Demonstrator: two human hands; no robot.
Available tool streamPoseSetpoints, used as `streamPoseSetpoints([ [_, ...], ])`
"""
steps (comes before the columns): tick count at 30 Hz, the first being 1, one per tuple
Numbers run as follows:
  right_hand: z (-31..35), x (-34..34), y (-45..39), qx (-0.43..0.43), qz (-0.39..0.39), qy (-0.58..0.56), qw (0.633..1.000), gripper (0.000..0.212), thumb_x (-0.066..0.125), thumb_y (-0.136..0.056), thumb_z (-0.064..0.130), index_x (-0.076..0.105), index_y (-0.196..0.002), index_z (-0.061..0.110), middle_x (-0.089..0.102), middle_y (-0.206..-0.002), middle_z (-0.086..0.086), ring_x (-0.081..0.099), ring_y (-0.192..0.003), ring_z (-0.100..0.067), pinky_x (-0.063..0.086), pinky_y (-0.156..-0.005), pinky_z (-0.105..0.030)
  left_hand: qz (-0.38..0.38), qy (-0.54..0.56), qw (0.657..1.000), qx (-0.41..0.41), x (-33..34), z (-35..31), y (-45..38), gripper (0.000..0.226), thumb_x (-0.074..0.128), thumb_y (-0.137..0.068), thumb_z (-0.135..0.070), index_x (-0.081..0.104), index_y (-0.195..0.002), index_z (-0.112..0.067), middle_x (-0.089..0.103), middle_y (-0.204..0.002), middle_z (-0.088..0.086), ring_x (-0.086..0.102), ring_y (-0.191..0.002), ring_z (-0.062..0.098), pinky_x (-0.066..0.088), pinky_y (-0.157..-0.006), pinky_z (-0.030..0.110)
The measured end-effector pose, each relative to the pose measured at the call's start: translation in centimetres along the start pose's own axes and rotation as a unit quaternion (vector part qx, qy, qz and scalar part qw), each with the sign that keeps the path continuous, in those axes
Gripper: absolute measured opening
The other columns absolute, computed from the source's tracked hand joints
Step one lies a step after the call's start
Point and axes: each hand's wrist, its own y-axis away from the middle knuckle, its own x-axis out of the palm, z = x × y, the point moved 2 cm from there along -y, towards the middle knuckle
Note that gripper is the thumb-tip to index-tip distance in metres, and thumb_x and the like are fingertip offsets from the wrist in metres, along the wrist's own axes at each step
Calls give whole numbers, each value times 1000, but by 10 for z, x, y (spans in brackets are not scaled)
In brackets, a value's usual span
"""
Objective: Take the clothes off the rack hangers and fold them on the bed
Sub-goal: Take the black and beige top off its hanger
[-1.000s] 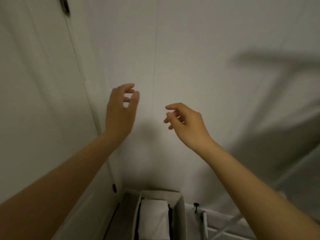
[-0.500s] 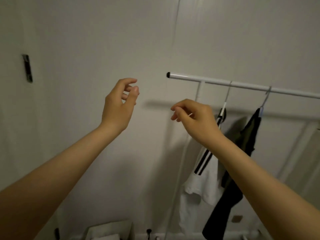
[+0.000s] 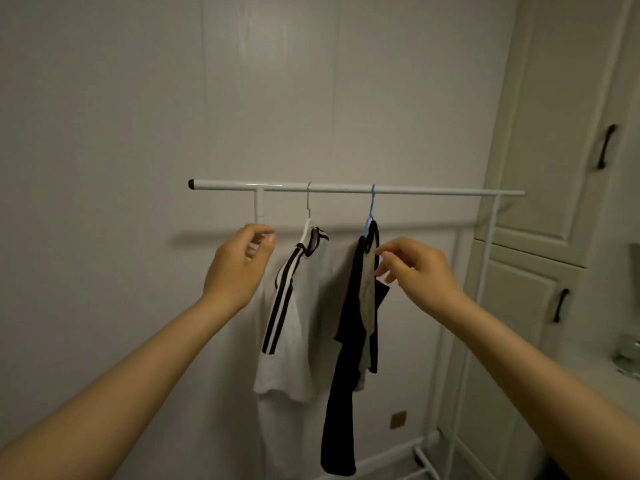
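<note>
1. A white rack rail (image 3: 346,188) ran across the wall, carrying two hangers.
2. Towards the rail's left end, a white hanger (image 3: 307,216) held a white shirt (image 3: 294,341) with black stripes.
3. Near the rail's middle, a blue hanger (image 3: 370,211) held a black garment (image 3: 346,358).
4. The left hand (image 3: 239,268) was raised just left of the white shirt, fingers loosely curled, holding nothing.
5. The right hand (image 3: 419,271) had its fingertips at the black garment's collar; whether it pinched the cloth could not be told.
</note>
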Motion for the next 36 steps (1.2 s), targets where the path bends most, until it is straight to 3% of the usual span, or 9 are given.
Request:
streamPoseSetpoints([
  [6,-43,-8,-15,80,-10,-39,996,18,47,-95,16,65,-98,16,71,-81,-2,66,-73,-18,50,-62,-22,77,-71,994,43,59,-8,-30,22,48,-94,-39,68,-90,-30,67,-88,-14,60,-80,9,51,-75,33],
  [12,-80,33,-89,129,-49,-73,988,17,45,-96,15,59,-107,15,69,-88,-3,64,-76,-21,51,-60,-24,123,-174,965,154,92,17,-86,28,44,-94,-19,66,-110,-27,66,-105,-13,52,-94,5,41,-73,23],
  [19,-113,74,-193,170,-75,-55,981,25,47,-95,15,50,-120,15,59,-100,-1,55,-78,-7,43,-62,-17,67,-269,922,269,124,54,-198,34,53,-91,-33,59,-123,-22,58,-119,-3,51,-108,18,41,-84,32],
  [24,-141,96,-246,222,-95,-44,969,48,49,-95,24,32,-139,13,51,-123,-7,48,-96,-18,38,-80,-29,96,-349,892,272,169,77,-269,54,43,-93,-49,39,-139,-23,49,-133,-1,48,-114,21,40,-89,36],
  [28,-163,116,-265,284,-77,-86,952,52,50,-95,21,26,-140,9,47,-116,-10,47,-97,-21,40,-82,-32,120,-458,841,260,202,107,-284,64,32,-91,-61,28,-144,-25,49,-132,3,48,-111,24,37,-85,36],
  [33,-187,129,-279,332,-100,-196,917,48,53,-94,20,31,-134,8,52,-110,-11,62,-99,-27,51,-86,-37,37,-426,854,296,209,122,-284,65,34,-88,-65,37,-140,-26,53,-126,3,48,-108,24,33,-84,35],
  [36,-189,128,-289,357,-126,-286,880,36,55,-93,22,46,-123,5,57,-105,-11,66,-75,-22,55,-67,-31,31,-419,857,298,208,126,-285,66,35,-87,-65,37,-140,-26,53,-127,2,47,-109,23,32,-86,35],
])
